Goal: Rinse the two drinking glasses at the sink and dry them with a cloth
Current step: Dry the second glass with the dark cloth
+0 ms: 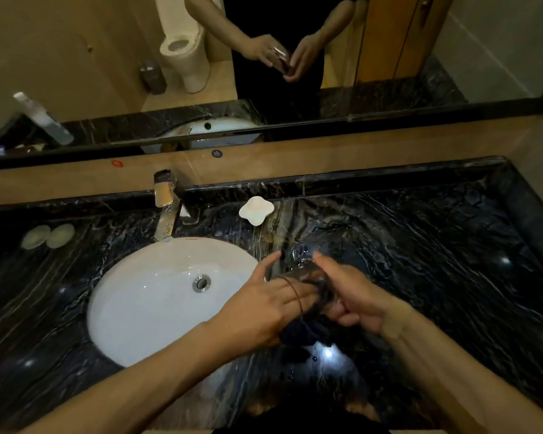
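One glass (pixel 298 264) at frame centre lies tilted, long axis running toward upper left, left hand (pixel 264 308) and right hand (pixel 351 296) gripping it with one dark cloth (pixel 308 327).

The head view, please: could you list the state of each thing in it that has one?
Glass: held off the counter between both hands, tilted.
Cloth: dark, bunched at the glass, between the hands.
Left hand: holds glass and cloth.
Right hand: holds the glass; blurred.
Tap: no water visible.
Sink: nothing in it, drain open.
Soap dish: empty, on the counter.
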### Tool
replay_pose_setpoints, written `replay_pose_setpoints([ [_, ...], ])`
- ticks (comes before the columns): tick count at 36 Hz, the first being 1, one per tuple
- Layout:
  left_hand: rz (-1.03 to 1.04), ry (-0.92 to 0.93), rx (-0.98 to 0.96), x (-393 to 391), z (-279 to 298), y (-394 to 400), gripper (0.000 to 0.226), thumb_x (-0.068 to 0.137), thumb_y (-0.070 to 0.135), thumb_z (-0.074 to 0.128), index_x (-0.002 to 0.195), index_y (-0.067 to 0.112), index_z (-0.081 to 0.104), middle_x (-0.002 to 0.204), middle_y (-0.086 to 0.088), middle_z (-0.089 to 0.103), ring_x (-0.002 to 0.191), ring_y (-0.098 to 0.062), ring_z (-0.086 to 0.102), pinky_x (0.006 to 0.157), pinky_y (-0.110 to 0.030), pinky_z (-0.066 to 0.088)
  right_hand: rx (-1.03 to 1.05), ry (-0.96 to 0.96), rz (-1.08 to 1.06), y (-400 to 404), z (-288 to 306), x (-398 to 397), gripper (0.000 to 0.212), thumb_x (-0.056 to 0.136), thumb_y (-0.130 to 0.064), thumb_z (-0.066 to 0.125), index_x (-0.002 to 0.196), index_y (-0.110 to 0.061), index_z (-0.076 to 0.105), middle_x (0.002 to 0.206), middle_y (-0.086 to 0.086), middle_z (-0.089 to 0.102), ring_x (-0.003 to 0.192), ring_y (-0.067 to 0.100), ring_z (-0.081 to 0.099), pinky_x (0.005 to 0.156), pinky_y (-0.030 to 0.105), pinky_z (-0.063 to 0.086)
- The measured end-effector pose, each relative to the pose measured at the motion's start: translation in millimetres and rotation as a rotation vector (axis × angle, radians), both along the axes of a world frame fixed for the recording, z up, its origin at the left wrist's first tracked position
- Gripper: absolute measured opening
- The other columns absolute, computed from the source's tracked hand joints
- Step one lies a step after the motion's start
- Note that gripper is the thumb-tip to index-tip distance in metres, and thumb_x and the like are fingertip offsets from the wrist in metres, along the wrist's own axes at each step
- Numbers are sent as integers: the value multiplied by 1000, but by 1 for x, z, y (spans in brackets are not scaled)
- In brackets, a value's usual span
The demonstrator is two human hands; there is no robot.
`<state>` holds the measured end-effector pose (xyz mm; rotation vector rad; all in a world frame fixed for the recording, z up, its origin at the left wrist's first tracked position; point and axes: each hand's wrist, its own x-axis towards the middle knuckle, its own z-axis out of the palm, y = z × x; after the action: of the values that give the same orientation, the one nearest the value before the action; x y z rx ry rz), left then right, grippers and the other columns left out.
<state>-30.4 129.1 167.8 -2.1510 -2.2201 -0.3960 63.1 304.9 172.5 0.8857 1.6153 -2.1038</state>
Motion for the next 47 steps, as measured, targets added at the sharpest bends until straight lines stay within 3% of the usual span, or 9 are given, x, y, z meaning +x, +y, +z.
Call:
replay_pose_setpoints([
  [4,35,-64,-56,-7,1,2,41,83,32,70,122,25,65,124,9,67,116,-12,61,111,-55,31,-97,-32,145,8,1,-2,63,93,-72,35,102,-17,64,59,-3,53,40,8,38,35,16,22],
  [10,580,-1406,25,17,30,9,9,87,14,73,96,16,73,72,12,72,66,-1,65,62,-14,49,56,348,-38,-1,-5,9,40,93,-63,47,125,-40,52,122,5,64,88,20,63,54,29,47],
  [13,662,-1710,98,18,27,12,26,87,15,73,110,4,71,100,-9,76,92,-22,72,81,-27,56,223,502,-92,-11,-13,14,38,90,-52,52,125,-41,50,118,1,65,92,21,65,66,31,51],
  [18,675,-1479,71,23,29,17,32,77,35,80,101,14,75,89,-4,77,79,-12,68,66,-29,55,312,494,-256,-20,-15,11,29,92,-53,51,109,-30,56,97,4,65,78,17,62,61,26,49],
  [28,-24,-77,-121,-7,10,2,37,88,40,65,122,26,65,122,10,67,116,-13,61,116,-59,19,-260,-57,-49,-7,-3,7,44,86,-62,57,103,-22,64,60,-2,56,37,10,43,32,12,23],
  [31,78,-309,-83,-6,15,2,37,85,42,70,119,28,65,118,14,67,115,-5,60,114,-43,29,-307,0,-1,-8,-4,10,54,88,-70,45,104,-23,67,69,1,64,48,13,54,45,21,33],
  [36,512,-1372,-58,15,39,9,7,85,16,74,91,15,71,66,15,70,62,5,62,59,-10,45,-137,284,-194,-14,-10,12,54,85,-71,49,122,-32,56,124,8,66,98,21,66,70,38,54],
  [38,627,-1491,-33,17,38,11,22,82,22,72,98,7,72,70,7,72,64,-3,65,57,-12,46,25,399,-215,-17,-14,15,55,80,-75,56,122,-39,56,130,6,61,114,23,63,86,45,56],
  [47,600,-1456,20,29,35,16,29,83,27,74,101,5,73,80,4,70,73,-7,63,67,-20,48,335,463,-333,-23,-12,17,26,92,-45,43,92,-27,62,85,-13,65,71,2,58,53,12,42],
])
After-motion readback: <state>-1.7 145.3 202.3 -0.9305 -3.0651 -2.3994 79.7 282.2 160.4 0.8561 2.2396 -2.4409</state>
